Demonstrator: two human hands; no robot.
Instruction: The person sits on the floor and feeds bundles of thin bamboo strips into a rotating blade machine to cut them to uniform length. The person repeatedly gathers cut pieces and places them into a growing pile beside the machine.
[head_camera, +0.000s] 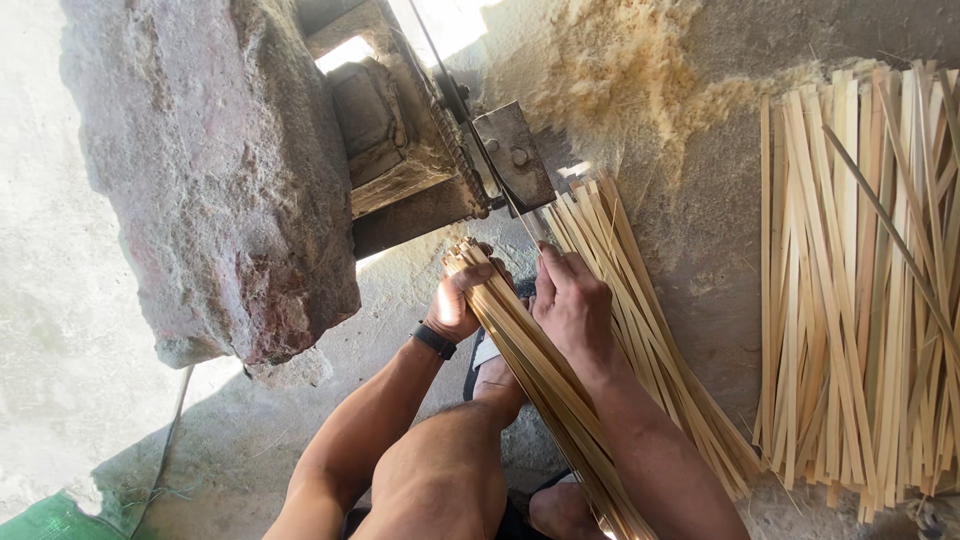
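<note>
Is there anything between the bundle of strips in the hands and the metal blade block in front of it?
Nothing visible: the bundle, held in the left hand and right hand, points at the metal block across bare floor; the strips on the floor lie beside it.

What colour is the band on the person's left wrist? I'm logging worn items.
Black; the wristband on the left hand shows best in the head view.

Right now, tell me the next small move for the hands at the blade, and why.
Probably slide one strip forward with the right hand into the metal blade fixture. The left hand grips the bamboo strip bundle, whose ends sit just short of the fixture, and the right fingertips point toward it.
</note>
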